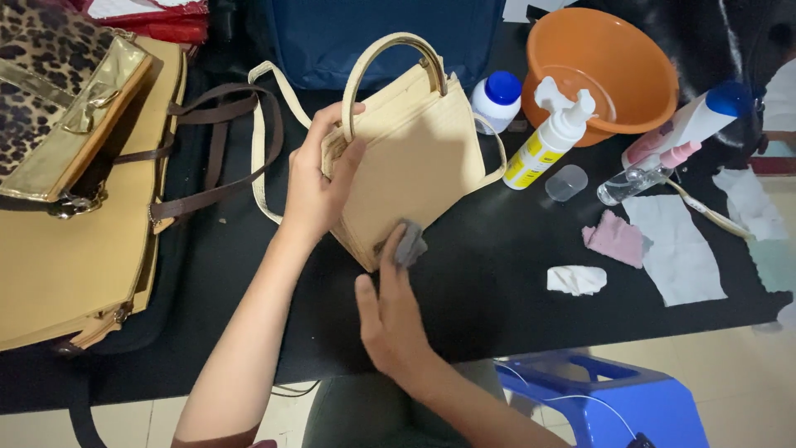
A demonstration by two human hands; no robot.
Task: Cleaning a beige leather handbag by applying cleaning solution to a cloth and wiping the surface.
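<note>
One head-worn view looks steeply down from close above the black tabletop (497,274), facing twelve o'clock, the wearer's forearms entering from six o'clock.

Left hand (319,187) raised, fingers curled in grip, thumb up, forearm slanting in from lower left; right hand (391,319) lower, palm down, fingers extended forward, fingertips pressing, forearm entering from lower right.

Bright, even overhead light; soft shadows, sharp focus.
</note>
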